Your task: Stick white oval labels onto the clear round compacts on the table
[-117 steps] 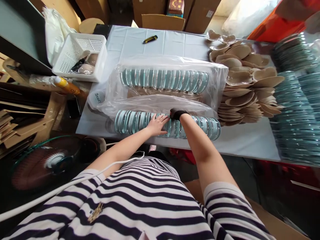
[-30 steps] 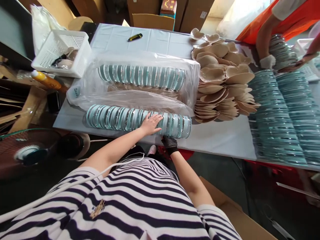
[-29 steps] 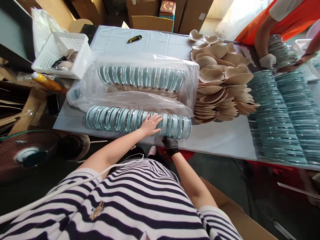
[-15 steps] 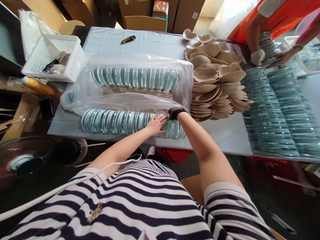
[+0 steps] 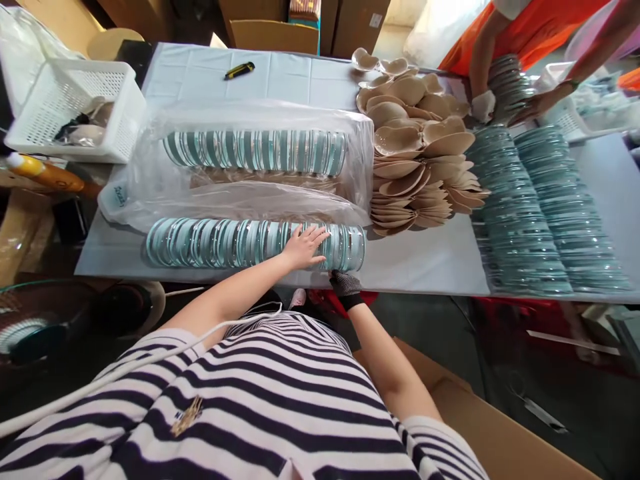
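We steady near row of glass discs [image 5: 250, 241] on edge at near table [image 5: 425, 260] edge. Left hand [image 5: 304, 245] flat, fingers spread atop row. Gloved right hand [image 5: 344, 283] at row's near right end; grip unclear. Step, we judge: compacting row. Next move calls for even pressure from both ends.
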### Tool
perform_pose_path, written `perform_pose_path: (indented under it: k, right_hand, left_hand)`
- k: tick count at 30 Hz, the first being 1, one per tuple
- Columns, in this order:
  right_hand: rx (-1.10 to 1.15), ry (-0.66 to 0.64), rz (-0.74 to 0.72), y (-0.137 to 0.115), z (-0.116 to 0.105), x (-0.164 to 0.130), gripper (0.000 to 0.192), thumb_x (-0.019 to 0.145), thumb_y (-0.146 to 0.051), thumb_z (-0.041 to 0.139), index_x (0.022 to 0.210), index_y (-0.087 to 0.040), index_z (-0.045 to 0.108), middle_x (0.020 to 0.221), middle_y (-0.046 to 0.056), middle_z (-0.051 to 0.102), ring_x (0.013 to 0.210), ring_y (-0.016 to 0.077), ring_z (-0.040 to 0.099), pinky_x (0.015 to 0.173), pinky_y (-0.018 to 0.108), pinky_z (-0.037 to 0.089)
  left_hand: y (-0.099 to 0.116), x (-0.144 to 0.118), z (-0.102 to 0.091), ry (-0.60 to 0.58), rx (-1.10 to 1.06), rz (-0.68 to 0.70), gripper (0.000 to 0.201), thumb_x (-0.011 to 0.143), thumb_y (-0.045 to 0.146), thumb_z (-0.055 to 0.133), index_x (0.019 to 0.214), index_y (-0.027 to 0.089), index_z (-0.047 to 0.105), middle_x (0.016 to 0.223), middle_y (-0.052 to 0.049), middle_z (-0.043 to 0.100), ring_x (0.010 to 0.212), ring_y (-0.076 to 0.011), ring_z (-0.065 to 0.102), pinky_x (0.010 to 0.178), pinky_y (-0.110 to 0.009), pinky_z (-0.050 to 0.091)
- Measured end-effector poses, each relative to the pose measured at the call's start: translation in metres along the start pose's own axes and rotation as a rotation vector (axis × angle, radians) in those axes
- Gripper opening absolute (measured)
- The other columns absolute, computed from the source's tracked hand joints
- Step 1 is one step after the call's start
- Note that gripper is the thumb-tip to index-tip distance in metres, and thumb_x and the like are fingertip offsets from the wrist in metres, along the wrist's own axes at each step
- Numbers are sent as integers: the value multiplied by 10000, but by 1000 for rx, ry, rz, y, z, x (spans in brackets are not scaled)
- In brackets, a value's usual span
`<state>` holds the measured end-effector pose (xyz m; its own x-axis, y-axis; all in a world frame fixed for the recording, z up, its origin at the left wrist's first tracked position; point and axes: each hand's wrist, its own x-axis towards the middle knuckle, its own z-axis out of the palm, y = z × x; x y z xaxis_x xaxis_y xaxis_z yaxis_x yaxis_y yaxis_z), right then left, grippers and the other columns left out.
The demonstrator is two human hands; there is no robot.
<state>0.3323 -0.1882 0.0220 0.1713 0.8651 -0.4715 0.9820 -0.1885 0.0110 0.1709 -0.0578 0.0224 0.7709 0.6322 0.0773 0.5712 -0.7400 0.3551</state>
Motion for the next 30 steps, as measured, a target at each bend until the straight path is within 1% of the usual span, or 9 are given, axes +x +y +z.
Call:
perform_pose_path:
  k: [3, 8, 12, 14, 16, 20, 25, 28, 30]
  right_hand:
    - [45, 21, -50, 4, -4, -1, 379, 1007, -387, 384, 1184, -228, 680, 1181, 114, 706, 1056, 240, 669, 845, 308, 497]
    - [21, 352, 123, 36, -92, 24, 412, 1012, -376, 358, 1250, -196, 643, 1199, 131, 688, 1081, 239, 651, 862, 309, 488]
    - [-161, 64, 59, 36, -155, 77, 337, 956, -287, 485, 1181, -134, 683, 1155, 152, 698, 1056, 225, 655, 866, 271, 461]
    - [-233, -45, -9, 25, -168, 96, 317, 947, -251, 503, 1122, -78, 703, 1109, 180, 703, 1022, 219, 659, 878, 274, 448]
    - [-266, -47, -43, 17, -170, 101, 280, 916, -224, 550, 1074, -62, 715, 1100, 201, 702, 1027, 241, 653, 901, 304, 443]
    - [-269, 39, -101, 31, -141, 61, 280, 921, -259, 520, 1111, -172, 705, 1128, 154, 707, 1056, 261, 650, 880, 329, 450]
    - [-175, 121, 53, 58, -44, -4, 314, 956, -338, 428, 1093, -250, 697, 1001, 99, 744, 890, 246, 698, 668, 286, 448]
    - [-129, 145, 124, 62, 10, -12, 340, 986, -329, 375, 1112, -334, 691, 933, 82, 751, 804, 247, 715, 574, 288, 451]
    - [-149, 186, 154, 58, 26, -2, 395, 1013, -309, 319, 1032, -390, 705, 882, 85, 741, 694, 227, 706, 516, 297, 452]
  left_hand:
    - [7, 0, -6, -13, -4, -27, 702, 886, 511, 549, 1517, 273, 357, 1609, -68, 312, 1501, -317, 227, 1211, -593, 145]
    - [30, 25, -8, -9, 6, 106, 753, 891, 497, 550, 1549, 233, 298, 1629, -93, 252, 1525, -320, 143, 1211, -607, 121]
    - [36, 44, 1, -47, 25, 163, 766, 884, 508, 555, 1550, 231, 298, 1613, -87, 298, 1485, -308, 271, 1211, -570, 163]
    - [35, 46, 6, -45, 35, 166, 770, 881, 519, 553, 1550, 232, 304, 1612, -86, 301, 1474, -311, 294, 1212, -554, 168]
    - [34, 44, 8, -44, 40, 167, 777, 879, 523, 551, 1553, 227, 302, 1612, -89, 298, 1476, -316, 287, 1214, -545, 157]
    - [34, 41, 7, -50, 22, 162, 774, 874, 511, 563, 1552, 242, 301, 1605, -78, 319, 1475, -307, 288, 1215, -534, 161]
    - [37, 45, 5, -44, -19, 160, 763, 863, 481, 591, 1536, 244, 319, 1607, -73, 315, 1468, -295, 302, 1207, -544, 177]
    - [44, 47, 6, -38, -68, 165, 734, 842, 452, 626, 1504, 255, 376, 1588, -88, 354, 1454, -291, 329, 1197, -551, 192]
    - [47, 52, 7, -29, -95, 200, 720, 827, 439, 644, 1486, 263, 412, 1576, -93, 375, 1443, -290, 348, 1188, -543, 216]
